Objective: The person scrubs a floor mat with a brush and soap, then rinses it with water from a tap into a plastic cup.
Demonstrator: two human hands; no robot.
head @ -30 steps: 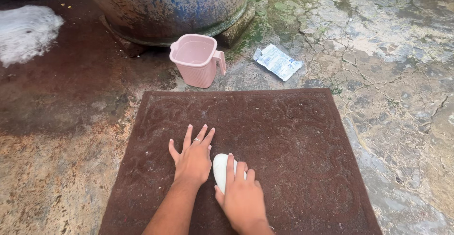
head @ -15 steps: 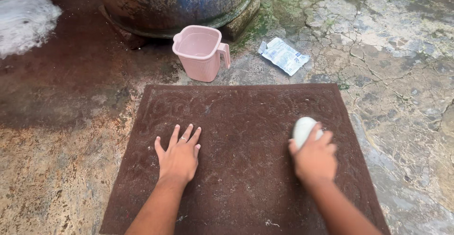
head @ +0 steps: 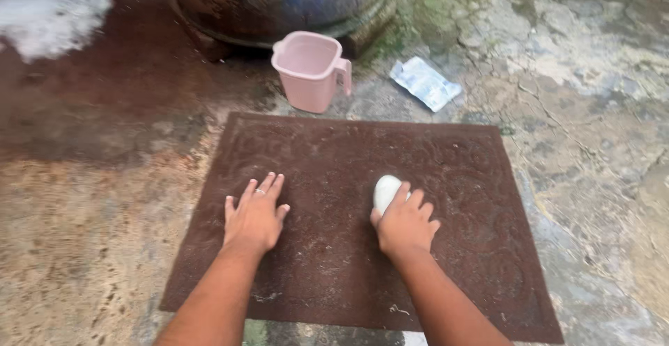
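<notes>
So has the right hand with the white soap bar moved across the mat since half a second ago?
Yes. The right hand and soap bar slid left, from the mat's right edge toward its middle.

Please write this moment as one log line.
left hand: flat on brown mat | right hand: presses white soap bar on mat | behind: pink jug, plastic packet

wet, cracked concrete floor (head: 592, 144), mossy toward the top. lying on it: brown patterned mat (head: 460, 248); pink plastic jug (head: 310, 71), upright just beyond the mat; flat plastic sachet (head: 425, 83); white foam patch (head: 45, 11); large weathered drum (head: 279, 1).
</notes>
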